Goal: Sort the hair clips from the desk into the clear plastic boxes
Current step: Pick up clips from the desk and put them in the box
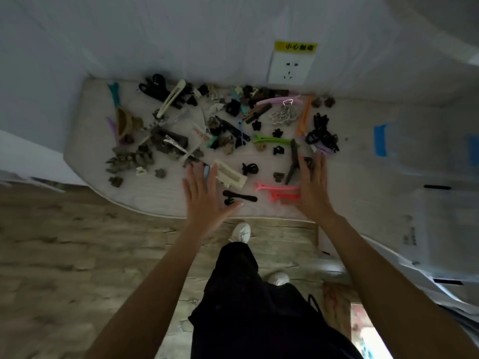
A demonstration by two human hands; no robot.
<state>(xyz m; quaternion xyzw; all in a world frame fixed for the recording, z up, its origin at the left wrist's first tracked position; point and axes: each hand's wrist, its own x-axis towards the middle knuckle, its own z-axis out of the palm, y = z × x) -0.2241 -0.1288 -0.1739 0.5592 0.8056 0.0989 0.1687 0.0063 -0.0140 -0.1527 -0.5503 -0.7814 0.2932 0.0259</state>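
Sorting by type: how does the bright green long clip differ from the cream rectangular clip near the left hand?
The bright green long clip is slim and vivid; the cream rectangular clip is broad, pale and blocky. The green one lies nearly level mid-desk; the cream one lies diagonally, nearer the front edge beside the left hand. Both lie loose on the desk, ungripped.

Arms bare to above the elbow; no sleeves, rings or wristwear visible on the left hand (pixel 204 200) or right hand (pixel 312 189). Loose black trousers (pixel 241 294). White shoes (pixel 241 232) on both feet.
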